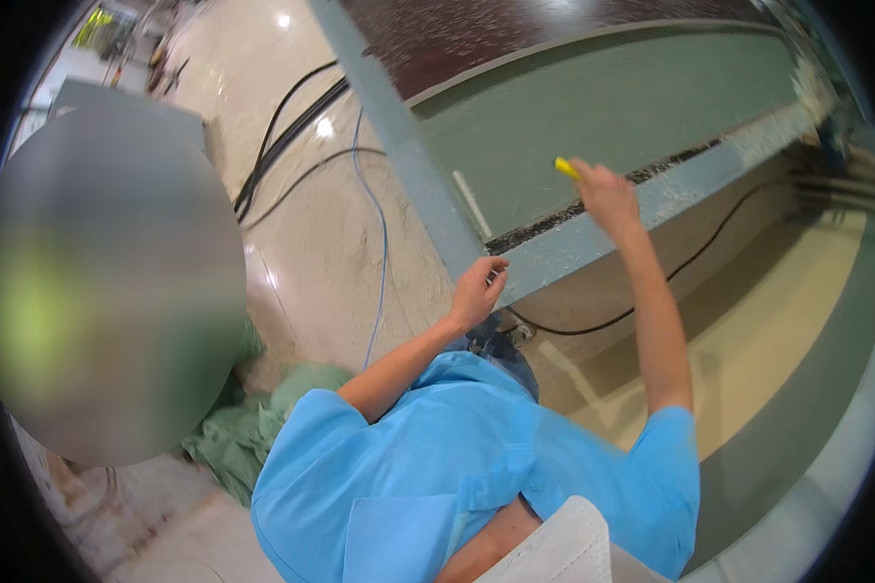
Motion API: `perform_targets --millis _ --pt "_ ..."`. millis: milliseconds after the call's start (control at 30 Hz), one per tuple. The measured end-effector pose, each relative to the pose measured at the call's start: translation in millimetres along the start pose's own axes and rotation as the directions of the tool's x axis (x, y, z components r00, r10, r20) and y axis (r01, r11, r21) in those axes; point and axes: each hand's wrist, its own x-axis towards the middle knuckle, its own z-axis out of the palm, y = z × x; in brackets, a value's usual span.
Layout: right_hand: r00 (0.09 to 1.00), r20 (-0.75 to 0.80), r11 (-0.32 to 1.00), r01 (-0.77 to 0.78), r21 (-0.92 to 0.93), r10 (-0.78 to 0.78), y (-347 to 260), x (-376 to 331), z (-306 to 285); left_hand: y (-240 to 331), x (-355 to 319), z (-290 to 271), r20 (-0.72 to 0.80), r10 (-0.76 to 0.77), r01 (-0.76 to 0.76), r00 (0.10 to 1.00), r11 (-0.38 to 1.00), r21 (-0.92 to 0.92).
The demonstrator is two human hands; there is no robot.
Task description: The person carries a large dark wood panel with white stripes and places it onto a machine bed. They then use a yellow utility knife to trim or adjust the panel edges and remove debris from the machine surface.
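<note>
My right hand (610, 201) is closed round a small yellow tool (567, 168); only its short yellow end shows, so its kind is unclear. That hand is over the near rail of a pale blue metal frame (671, 197). Inside the frame lies a flat green panel (593, 112), with a dark, speckled strip along its near edge. My left hand (479, 294) is at the frame's near left corner with its fingers curled; a small dark spot shows between them, too small to name. A thin white strip (472, 202) lies on the panel near that corner.
Black cables (292, 136) and a thin blue hose (383, 243) run over the wet, pale floor at left. Green cloth (262, 428) is heaped beside my left arm. Another black cable (593, 331) hangs below the frame. A large blurred patch hides the far left.
</note>
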Motion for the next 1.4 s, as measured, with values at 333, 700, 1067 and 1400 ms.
perform_targets --millis 333,700,1067,1400 --pt "0.811 0.243 0.781 0.581 -0.23 -0.532 -115.1 267.8 25.6 -83.8 -51.4 -3.1 -0.415 -0.337 0.279 0.845 0.94 -0.197" --pt "0.507 0.453 0.356 0.854 -0.379 -0.733 -185.2 367.4 59.8 -126.7 -166.5 23.8 -0.739 -0.631 0.541 0.235 0.717 -0.44" --pt "0.425 0.493 0.273 0.896 -0.352 -0.759 -137.3 385.4 43.2 -23.7 -143.9 229.3 -0.65 -0.76 0.462 -0.006 0.574 -0.676" --pt "0.44 0.461 0.333 0.895 -0.297 -0.771 -84.9 401.8 43.9 16.5 -120.0 255.8 -0.623 -0.782 0.474 0.001 0.549 -0.689"
